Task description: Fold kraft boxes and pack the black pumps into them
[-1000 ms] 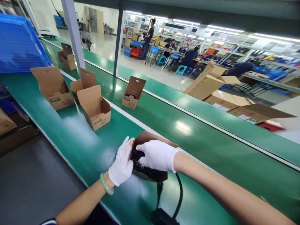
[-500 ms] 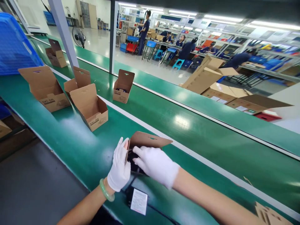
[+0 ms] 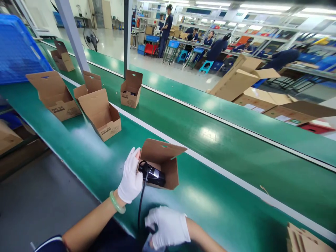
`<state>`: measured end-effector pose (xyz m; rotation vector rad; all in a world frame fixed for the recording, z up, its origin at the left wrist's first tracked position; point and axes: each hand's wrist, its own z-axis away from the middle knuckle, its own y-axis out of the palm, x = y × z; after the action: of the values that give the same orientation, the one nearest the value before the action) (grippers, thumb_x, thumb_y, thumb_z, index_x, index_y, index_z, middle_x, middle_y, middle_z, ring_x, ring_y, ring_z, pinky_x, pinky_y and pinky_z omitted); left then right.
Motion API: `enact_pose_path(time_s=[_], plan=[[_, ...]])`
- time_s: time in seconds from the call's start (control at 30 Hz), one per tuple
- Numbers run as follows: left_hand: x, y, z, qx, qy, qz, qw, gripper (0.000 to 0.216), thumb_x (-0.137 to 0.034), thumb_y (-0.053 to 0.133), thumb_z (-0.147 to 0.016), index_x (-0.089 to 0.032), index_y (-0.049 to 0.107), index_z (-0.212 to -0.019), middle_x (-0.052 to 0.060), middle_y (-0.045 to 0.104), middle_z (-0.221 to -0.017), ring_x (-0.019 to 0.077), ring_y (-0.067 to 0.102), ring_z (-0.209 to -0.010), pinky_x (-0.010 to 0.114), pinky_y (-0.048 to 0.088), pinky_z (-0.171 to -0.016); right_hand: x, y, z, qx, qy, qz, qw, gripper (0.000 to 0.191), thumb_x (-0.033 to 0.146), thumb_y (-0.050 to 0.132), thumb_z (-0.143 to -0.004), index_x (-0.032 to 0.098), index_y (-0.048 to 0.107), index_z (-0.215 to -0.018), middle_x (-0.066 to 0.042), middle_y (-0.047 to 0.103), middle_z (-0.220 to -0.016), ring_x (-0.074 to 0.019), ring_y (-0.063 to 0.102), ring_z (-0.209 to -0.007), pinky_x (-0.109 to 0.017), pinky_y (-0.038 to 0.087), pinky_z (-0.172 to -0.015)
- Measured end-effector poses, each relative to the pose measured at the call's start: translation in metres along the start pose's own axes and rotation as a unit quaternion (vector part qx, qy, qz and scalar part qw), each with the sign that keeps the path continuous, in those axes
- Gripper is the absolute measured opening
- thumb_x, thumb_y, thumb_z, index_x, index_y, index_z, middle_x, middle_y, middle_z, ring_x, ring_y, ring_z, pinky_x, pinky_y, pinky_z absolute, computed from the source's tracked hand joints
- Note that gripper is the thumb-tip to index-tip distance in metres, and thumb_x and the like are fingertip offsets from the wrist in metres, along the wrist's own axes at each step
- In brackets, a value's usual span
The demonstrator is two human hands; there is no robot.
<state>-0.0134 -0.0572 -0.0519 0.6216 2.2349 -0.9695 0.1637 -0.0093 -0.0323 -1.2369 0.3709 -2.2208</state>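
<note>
A small open cardboard box [image 3: 166,168] lies on its side on the green belt [image 3: 215,157], with a black adapter [image 3: 152,175] partly inside. Its black cable [image 3: 140,203] runs down toward me. My left hand [image 3: 130,176], in a white glove, presses flat against the box's left side with fingers stretched. My right hand [image 3: 168,227], also gloved, is low at the belt's near edge, fingers curled over something at the cable's lower end that I cannot make out.
Several open cardboard boxes [image 3: 103,113] stand further up the belt to the left. A blue crate [image 3: 18,49] sits at far left. Large cartons [image 3: 252,91] lie beyond the far belt. A flattened carton [image 3: 307,239] is at bottom right. People work at benches behind.
My right hand left the box and dropped to the belt's near edge by the cable. The box opening now shows the adapter inside. My left hand stayed on the box.
</note>
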Motion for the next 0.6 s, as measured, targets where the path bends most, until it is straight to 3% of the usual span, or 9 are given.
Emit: enact_pose_path(time_s=[0.1, 0.23, 0.3, 0.37, 0.43, 0.47, 0.5, 0.53, 0.6], plan=[[0.0, 0.001, 0.0, -0.005, -0.003, 0.003, 1.0, 0.065, -0.013, 0.035, -0.089, -0.022, 0.02, -0.152, 0.013, 0.036, -0.153, 0.0304, 0.027, -0.146, 0.053, 0.031, -0.118, 0.003, -0.01, 0.036, 0.042, -0.117, -0.112, 0.986, 0.018, 0.034, 0.069, -0.071, 0.017, 0.068, -0.078, 0.001, 0.059, -0.073, -0.0114, 0.052, -0.061, -0.02, 0.04, -0.056], [0.002, 0.003, 0.001, -0.014, -0.004, 0.016, 1.0, 0.067, -0.011, 0.036, -0.087, -0.023, 0.021, -0.152, 0.012, 0.037, -0.153, 0.0297, 0.03, -0.145, 0.052, 0.031, -0.118, 0.021, -0.042, 0.093, -0.072, -0.102, -0.3, 0.946, 0.036, 0.05, 0.073, -0.072, 0.015, 0.071, -0.083, -0.003, 0.064, -0.072, -0.0137, 0.057, -0.059, -0.023, 0.046, -0.057], [0.002, 0.004, 0.002, -0.017, -0.005, 0.016, 1.0, 0.068, -0.009, 0.036, -0.087, -0.023, 0.021, -0.151, 0.012, 0.038, -0.153, 0.0288, 0.03, -0.145, 0.052, 0.031, -0.118, 0.031, -0.057, 0.103, -0.217, -0.088, -0.418, 0.878, 0.052, 0.064, 0.074, -0.068, 0.015, 0.068, -0.083, -0.002, 0.061, -0.065, -0.0104, 0.05, -0.046, -0.022, 0.041, -0.046], [0.003, 0.004, 0.002, -0.019, 0.003, 0.009, 1.0, 0.067, -0.009, 0.036, -0.087, -0.023, 0.022, -0.151, 0.012, 0.037, -0.153, 0.0283, 0.03, -0.145, 0.052, 0.031, -0.118, 0.036, -0.067, 0.095, -0.416, -0.073, -0.495, 0.759, 0.052, 0.067, 0.073, -0.069, 0.018, 0.061, -0.082, 0.002, 0.056, -0.061, -0.0068, 0.04, -0.039, -0.02, 0.033, -0.037], [0.004, 0.004, 0.003, -0.02, 0.006, 0.003, 1.0, 0.066, -0.011, 0.037, -0.088, -0.023, 0.022, -0.151, 0.011, 0.038, -0.153, 0.028, 0.03, -0.145, 0.051, 0.031, -0.118, 0.034, -0.073, 0.077, -0.586, -0.031, -0.47, 0.66, 0.043, 0.059, 0.071, -0.076, 0.02, 0.057, -0.085, 0.002, 0.056, -0.065, -0.0089, 0.045, -0.044, -0.02, 0.037, -0.039], [0.004, 0.004, 0.003, -0.021, 0.004, 0.001, 1.0, 0.066, -0.011, 0.037, -0.088, -0.023, 0.022, -0.151, 0.011, 0.037, -0.153, 0.0279, 0.03, -0.145, 0.051, 0.031, -0.118, 0.032, -0.074, 0.068, -0.638, -0.002, -0.422, 0.644, 0.037, 0.055, 0.069, -0.079, 0.021, 0.056, -0.088, 0.001, 0.059, -0.069, -0.0118, 0.052, -0.05, -0.021, 0.043, -0.044], [0.004, 0.004, 0.003, -0.021, -0.002, -0.002, 1.0, 0.066, -0.012, 0.037, -0.088, -0.023, 0.022, -0.151, 0.011, 0.037, -0.153, 0.0278, 0.029, -0.145, 0.051, 0.031, -0.118, 0.03, -0.075, 0.058, -0.669, 0.03, -0.353, 0.653, 0.032, 0.051, 0.066, -0.082, 0.021, 0.057, -0.092, -0.002, 0.064, -0.075, -0.0153, 0.059, -0.058, -0.024, 0.049, -0.051], [0.004, 0.004, 0.004, -0.018, -0.008, -0.004, 1.0, 0.066, -0.012, 0.037, -0.088, -0.023, 0.022, -0.151, 0.011, 0.036, -0.154, 0.0279, 0.029, -0.145, 0.052, 0.031, -0.119, 0.029, -0.076, 0.051, -0.68, 0.059, -0.263, 0.682, 0.03, 0.048, 0.061, -0.086, 0.021, 0.059, -0.098, -0.004, 0.068, -0.083, -0.0188, 0.064, -0.066, -0.028, 0.053, -0.059], [0.003, 0.004, 0.004, -0.014, -0.013, -0.005, 1.0, 0.066, -0.012, 0.036, -0.089, -0.022, 0.021, -0.152, 0.011, 0.036, -0.154, 0.0281, 0.028, -0.146, 0.052, 0.03, -0.119, 0.03, -0.077, 0.041, -0.64, 0.108, -0.032, 0.76, 0.029, 0.039, 0.05, -0.093, 0.02, 0.061, -0.111, -0.009, 0.071, -0.095, -0.0242, 0.068, -0.075, -0.035, 0.055, -0.069]])
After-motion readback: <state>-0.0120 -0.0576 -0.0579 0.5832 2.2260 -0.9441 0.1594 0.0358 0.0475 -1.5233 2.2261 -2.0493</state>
